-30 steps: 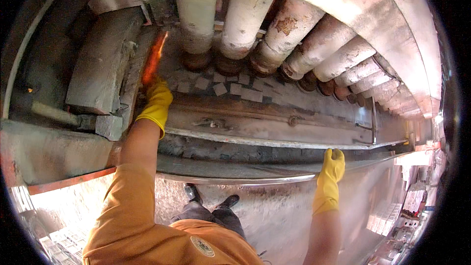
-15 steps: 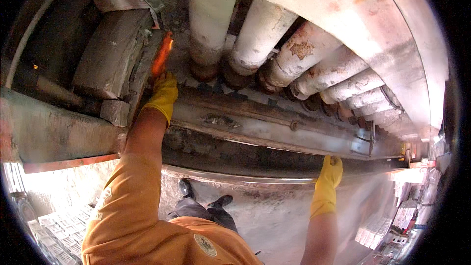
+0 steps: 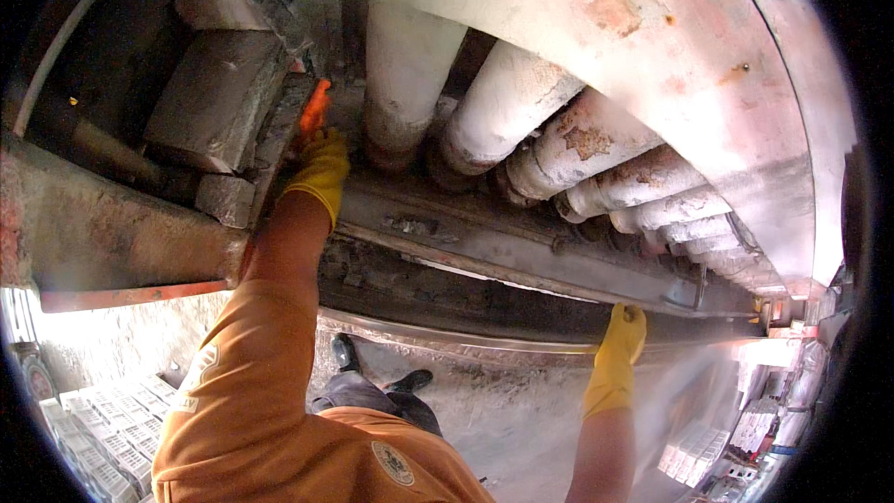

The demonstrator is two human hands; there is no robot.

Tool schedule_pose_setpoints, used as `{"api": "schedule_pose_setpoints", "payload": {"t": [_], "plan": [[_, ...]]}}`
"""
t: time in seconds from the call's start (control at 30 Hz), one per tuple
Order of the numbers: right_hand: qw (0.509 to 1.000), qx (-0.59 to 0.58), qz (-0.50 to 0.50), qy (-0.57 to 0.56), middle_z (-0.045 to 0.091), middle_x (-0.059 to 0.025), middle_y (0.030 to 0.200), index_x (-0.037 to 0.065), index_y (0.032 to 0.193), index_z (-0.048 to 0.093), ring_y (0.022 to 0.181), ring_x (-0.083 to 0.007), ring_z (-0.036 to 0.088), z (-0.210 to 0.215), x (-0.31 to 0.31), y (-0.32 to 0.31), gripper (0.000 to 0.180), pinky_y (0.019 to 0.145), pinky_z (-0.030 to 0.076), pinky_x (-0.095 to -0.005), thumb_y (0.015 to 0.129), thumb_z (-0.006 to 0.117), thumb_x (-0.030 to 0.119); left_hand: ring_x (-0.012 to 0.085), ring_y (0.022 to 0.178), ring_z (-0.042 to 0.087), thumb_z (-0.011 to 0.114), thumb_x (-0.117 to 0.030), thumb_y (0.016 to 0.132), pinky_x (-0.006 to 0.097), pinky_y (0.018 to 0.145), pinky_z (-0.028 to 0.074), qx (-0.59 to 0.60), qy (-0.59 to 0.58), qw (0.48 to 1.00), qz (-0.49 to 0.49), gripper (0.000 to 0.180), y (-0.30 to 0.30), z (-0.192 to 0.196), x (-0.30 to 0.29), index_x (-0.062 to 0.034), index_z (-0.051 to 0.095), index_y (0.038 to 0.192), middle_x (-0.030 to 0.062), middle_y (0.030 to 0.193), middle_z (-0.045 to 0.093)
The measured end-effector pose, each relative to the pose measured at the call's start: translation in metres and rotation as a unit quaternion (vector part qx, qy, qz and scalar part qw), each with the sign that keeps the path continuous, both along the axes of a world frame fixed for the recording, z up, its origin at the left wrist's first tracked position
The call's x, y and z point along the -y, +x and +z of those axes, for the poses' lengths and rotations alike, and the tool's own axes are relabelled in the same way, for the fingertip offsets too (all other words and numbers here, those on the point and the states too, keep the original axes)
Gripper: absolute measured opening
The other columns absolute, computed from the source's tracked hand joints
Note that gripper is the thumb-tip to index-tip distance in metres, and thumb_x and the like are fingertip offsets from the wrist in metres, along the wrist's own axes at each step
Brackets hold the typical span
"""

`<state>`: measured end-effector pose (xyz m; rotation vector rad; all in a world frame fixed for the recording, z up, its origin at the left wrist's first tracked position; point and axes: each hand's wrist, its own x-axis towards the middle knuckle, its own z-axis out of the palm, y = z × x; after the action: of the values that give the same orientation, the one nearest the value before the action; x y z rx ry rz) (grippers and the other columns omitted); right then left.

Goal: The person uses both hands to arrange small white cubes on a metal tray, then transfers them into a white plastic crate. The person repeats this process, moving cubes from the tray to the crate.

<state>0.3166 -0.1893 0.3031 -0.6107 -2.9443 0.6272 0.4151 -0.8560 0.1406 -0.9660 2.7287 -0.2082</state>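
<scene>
I see the yellow-gloved right hand (image 3: 624,331) clenched, fingers curled, over the shiny metal rail (image 3: 484,347); I can't tell whether it grips that. Farther in, the yellow-gloved left hand (image 3: 321,156) reaches toward a bright orange-red strip (image 3: 316,109) just beyond its fingers; I can't tell its grasp. Left of it sits a rough grey rectangular block (image 3: 216,101); beyond, thick whitish pipes (image 3: 410,74).

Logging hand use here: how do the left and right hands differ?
The left hand is farther out, by the orange-red object; the right hand is nearer, at the metal rail. The right hand looks curled; the left hand's fingers are hard to make out. Both wear yellow gloves.
</scene>
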Motion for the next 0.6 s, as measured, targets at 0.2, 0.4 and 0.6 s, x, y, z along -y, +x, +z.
{"api": "schedule_pose_setpoints", "payload": {"t": [0.2,0.4,0.6], "plan": [[1.0,-0.007,0.01,0.022,0.078,-0.0087,0.108,0.01,0.121,0.072,0.099,-0.0297,0.073,0.02,0.015,0.003,0.048,0.087,0.054,-0.042,0.088,0.074,0.045,0.0361,0.151,0.033,0.047,-0.023,0.104,0.052,0.122,0.028,0.051,0.032,0.998,-0.001,0.047,-0.018,0.029,-0.01,-0.0174,0.05,0.15,0.0096,0.161,0.04],[1.0,-0.013,0.01,0.002,0.078,-0.0083,0.107,0.009,0.121,0.072,0.097,-0.0281,0.073,0.01,0.006,0.011,0.048,0.086,0.054,-0.0418,0.088,0.073,0.044,0.0368,0.154,0.028,0.044,-0.027,0.106,0.056,0.122,0.027,0.071,0.07,0.995,0.022,0.051,-0.009,0.024,-0.015,-0.0193,0.043,0.156,0.0078,0.167,0.032],[1.0,-0.014,0.0,-0.007,0.077,-0.0082,0.108,0.01,0.121,0.072,0.099,-0.0281,0.072,0.009,-0.005,0.034,0.048,0.087,0.054,-0.0421,0.089,0.073,0.045,0.0383,0.152,0.032,0.045,-0.029,0.106,0.058,0.12,0.03,0.076,0.066,0.995,0.027,0.051,0.003,0.005,-0.024,-0.02,0.043,0.156,0.009,0.166,0.034]]}}
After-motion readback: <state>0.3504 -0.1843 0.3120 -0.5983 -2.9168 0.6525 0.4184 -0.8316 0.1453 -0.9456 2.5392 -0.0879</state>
